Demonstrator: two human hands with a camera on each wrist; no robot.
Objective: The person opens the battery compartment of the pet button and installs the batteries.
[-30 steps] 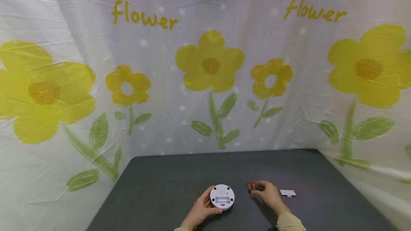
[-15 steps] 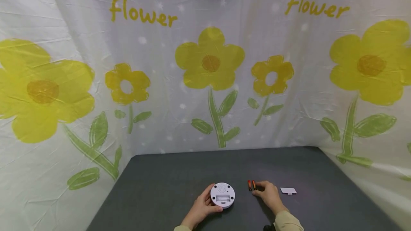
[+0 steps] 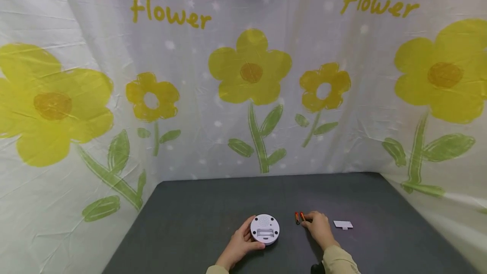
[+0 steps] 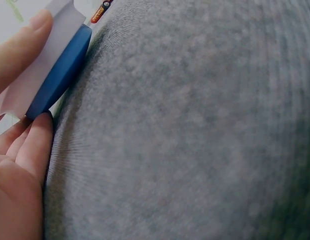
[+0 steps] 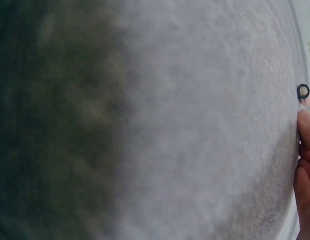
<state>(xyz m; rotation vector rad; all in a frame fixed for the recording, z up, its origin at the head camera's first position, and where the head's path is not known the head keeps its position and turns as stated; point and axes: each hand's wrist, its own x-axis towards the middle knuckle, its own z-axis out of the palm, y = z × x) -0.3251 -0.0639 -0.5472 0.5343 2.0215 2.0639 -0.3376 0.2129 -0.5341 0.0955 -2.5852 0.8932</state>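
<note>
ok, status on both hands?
Left hand grips round white device. Right hand touches two orange batteries. White cover lies apart.

We see a round white plastic device [image 3: 264,229] lying face-down, compartment open; two orange batteries [image 3: 299,217] lie just beside it.

Both hands are bare, and each arm wears a khaki-beige long sleeve [image 3: 338,261].
</note>
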